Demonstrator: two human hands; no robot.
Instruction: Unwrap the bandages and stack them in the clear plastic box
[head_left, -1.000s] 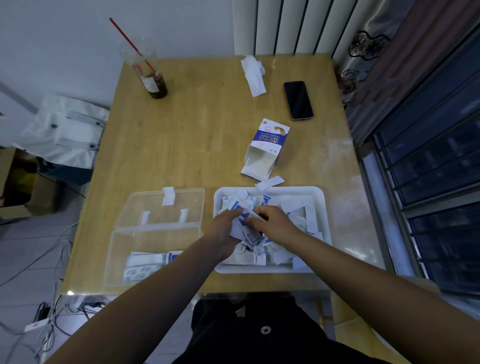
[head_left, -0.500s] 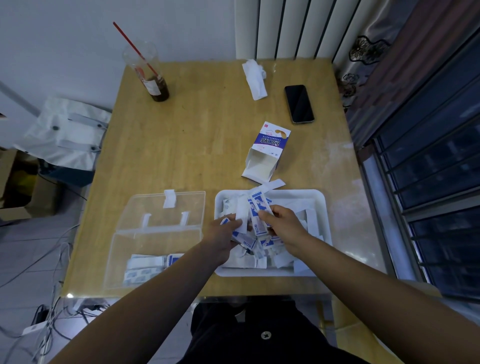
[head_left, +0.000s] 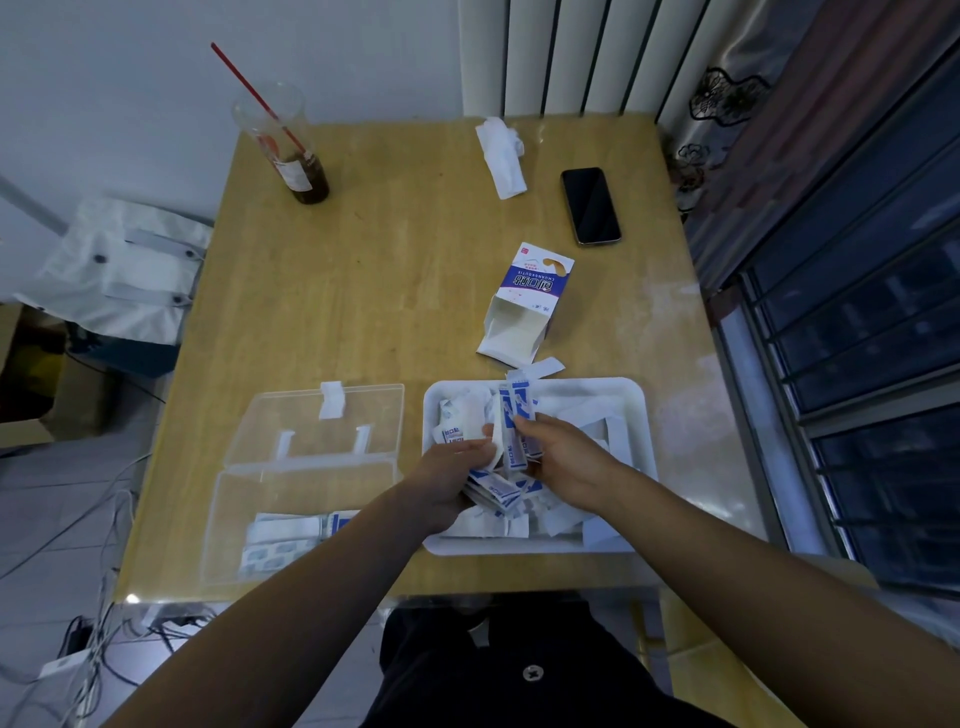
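Wrapped bandage (head_left: 511, 421) pinched between both hands (head_left: 566, 460)

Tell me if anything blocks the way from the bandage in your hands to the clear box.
Nothing visible does: the clear box lies open, lid back, just left of the tray.

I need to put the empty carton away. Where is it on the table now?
In the head view the carton lies on its side right of the table's centre, between the phone beyond it and the white tray nearer the person.
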